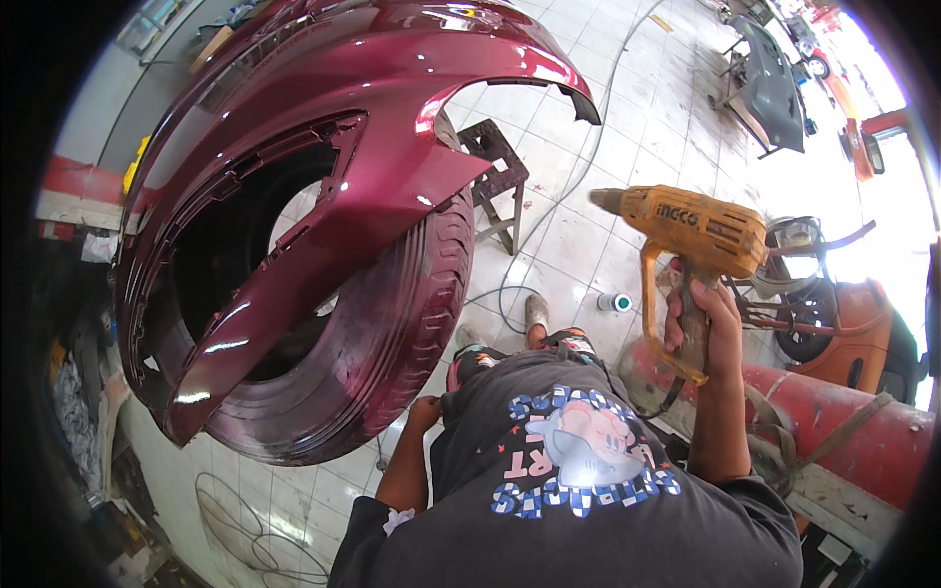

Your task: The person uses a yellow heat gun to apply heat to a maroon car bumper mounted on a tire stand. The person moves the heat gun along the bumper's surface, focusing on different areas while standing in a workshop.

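Note:
My right hand (708, 318) is wrapped round the grip of a yellow-orange heat gun (701, 227), raised on the right. Its metal nozzle points left, toward a glossy maroon car bumper (392, 118). The bumper rests over a large black tyre (431, 294) with maroon overspray on its tread, and a gap stays between nozzle and bumper. Down by my left side, close to the tyre's lower edge, hangs my left hand (425, 413). It looks curled closed; whatever it may hold is hidden.
A spattered stool (500, 167) stands behind the tyre. On the tiled floor are a white can with a green top (615, 302) and a long cable (578, 181). To my right lies a red cylinder (833, 402). A dark bumper (769, 88) sits on a stand farther off.

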The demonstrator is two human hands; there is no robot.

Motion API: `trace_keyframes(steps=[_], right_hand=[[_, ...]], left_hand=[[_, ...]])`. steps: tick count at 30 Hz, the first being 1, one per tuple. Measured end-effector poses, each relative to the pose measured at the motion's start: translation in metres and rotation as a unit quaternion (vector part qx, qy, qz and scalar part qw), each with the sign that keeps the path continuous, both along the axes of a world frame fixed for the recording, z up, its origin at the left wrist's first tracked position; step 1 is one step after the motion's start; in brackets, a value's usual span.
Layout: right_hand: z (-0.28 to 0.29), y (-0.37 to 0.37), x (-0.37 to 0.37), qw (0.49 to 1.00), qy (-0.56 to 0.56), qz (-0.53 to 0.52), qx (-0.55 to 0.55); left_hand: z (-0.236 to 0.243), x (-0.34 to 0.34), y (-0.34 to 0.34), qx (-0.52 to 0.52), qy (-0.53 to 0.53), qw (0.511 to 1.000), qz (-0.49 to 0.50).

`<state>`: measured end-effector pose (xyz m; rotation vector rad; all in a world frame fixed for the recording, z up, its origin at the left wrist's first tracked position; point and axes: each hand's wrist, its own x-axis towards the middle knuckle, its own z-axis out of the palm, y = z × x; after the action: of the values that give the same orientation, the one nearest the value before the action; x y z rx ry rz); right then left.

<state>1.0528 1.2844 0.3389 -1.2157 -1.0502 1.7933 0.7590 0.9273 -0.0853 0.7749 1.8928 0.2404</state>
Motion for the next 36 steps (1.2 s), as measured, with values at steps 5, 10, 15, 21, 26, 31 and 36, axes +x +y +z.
trace_keyframes(steps=[5, 10, 15, 21, 26, 31, 36], right_hand=[[-0.012, -0.015, 0.01, 0.998, -0.025, -0.059, -0.004], [-0.007, -0.028, 0.013, 0.998, -0.019, 0.037, -0.038], [-0.008, -0.037, 0.003, 0.998, -0.055, 0.006, 0.005], [0.004, -0.03, -0.006, 0.993, -0.053, -0.06, 0.084], [0.027, -0.026, 0.004, 0.992, 0.059, 0.057, 0.1], [0.037, -0.02, 0.005, 0.988, -0.057, 0.087, 0.112], [0.025, 0.004, 0.008, 0.972, -0.226, 0.012, 0.062]], left_hand=[[0.006, -0.012, 0.004, -0.02, -0.057, 0.998, 0.012], [-0.021, -0.028, -0.023, 0.005, -0.04, 0.994, -0.103], [-0.011, -0.029, -0.026, 0.003, -0.04, 0.999, -0.031], [-0.023, -0.03, -0.041, -0.036, -0.019, 0.998, -0.047], [-0.039, -0.025, -0.052, 0.051, -0.025, 0.998, -0.01], [-0.088, -0.017, -0.062, 0.021, -0.015, 0.995, -0.101], [-0.106, 0.008, -0.062, -0.022, -0.046, 0.994, -0.098]])
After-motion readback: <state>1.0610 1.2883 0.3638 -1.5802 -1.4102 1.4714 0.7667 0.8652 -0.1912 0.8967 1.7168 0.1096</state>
